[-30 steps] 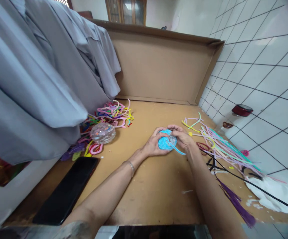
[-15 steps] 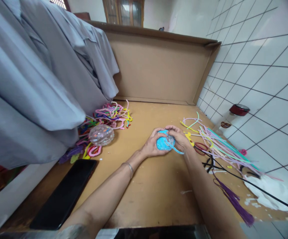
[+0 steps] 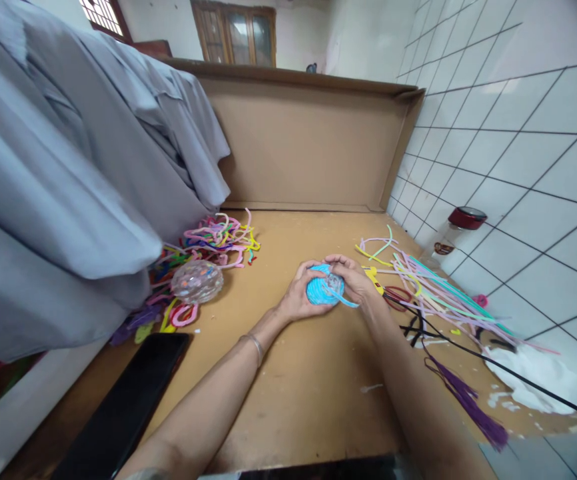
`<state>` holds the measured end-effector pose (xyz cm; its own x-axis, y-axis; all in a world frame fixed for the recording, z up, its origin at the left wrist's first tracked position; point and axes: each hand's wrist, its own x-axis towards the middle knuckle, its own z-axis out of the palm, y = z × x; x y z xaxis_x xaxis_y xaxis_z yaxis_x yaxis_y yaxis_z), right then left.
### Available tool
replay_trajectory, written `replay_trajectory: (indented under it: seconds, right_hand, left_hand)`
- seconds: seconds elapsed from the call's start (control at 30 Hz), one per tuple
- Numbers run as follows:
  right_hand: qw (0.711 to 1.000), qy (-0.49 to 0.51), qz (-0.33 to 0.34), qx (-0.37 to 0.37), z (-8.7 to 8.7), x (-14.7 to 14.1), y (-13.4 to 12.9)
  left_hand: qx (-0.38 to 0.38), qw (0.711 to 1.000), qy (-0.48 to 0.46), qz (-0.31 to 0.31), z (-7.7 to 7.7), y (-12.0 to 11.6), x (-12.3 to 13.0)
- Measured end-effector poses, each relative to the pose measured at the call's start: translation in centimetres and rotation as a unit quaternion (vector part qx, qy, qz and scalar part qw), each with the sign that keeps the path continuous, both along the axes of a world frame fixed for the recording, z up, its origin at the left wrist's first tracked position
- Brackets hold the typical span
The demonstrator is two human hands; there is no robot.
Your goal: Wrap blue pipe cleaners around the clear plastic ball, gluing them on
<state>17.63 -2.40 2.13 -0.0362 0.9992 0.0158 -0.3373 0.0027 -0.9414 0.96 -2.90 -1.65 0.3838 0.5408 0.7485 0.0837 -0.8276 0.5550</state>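
Observation:
A round ball wrapped in coils of bright blue pipe cleaner [image 3: 318, 292] sits between both hands above the brown tabletop. A clear, faceted part shows uncovered on its right side, and a loose blue end sticks out toward the lower right. My left hand [image 3: 294, 297] is wrapped round the ball's left side, thumb over the top. At the upper right, my right hand [image 3: 356, 277] grips the ball with its fingers curled round the far side. Its fingertips are partly hidden. Just right of it lies a yellow glue gun [image 3: 374, 280] with a black cord.
Left lie a pile of mixed pipe cleaners [image 3: 218, 233], a clear faceted ball [image 3: 197, 281] and a black phone [image 3: 133, 400]. Right are pale pipe cleaners [image 3: 433, 293], a red-lidded jar [image 3: 461, 223], a purple tassel [image 3: 473, 407] and white fluff [image 3: 533, 380]. Cardboard [image 3: 308, 147] stands behind.
The whole view has shifted slightly, so everything appears a little further left. Both hands keep their hold on the blue-wrapped ball, with little visible change in grip.

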Motion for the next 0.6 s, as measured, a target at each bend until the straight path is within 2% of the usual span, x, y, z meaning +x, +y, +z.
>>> replay_trajectory:
  seconds: [0.3, 0.6]
  right_hand:
    - [0.999, 0.042, 0.025, -0.001, -0.15, 0.37, -0.07]
    - [0.998, 0.052, 0.008, -0.024, -0.07, -0.09, -0.05]
  left_hand:
    - [-0.039, 0.999, 0.001, 0.035, -0.64, 0.42, -0.26]
    - [-0.046, 0.998, 0.003, 0.042, -0.71, 0.5, -0.26]
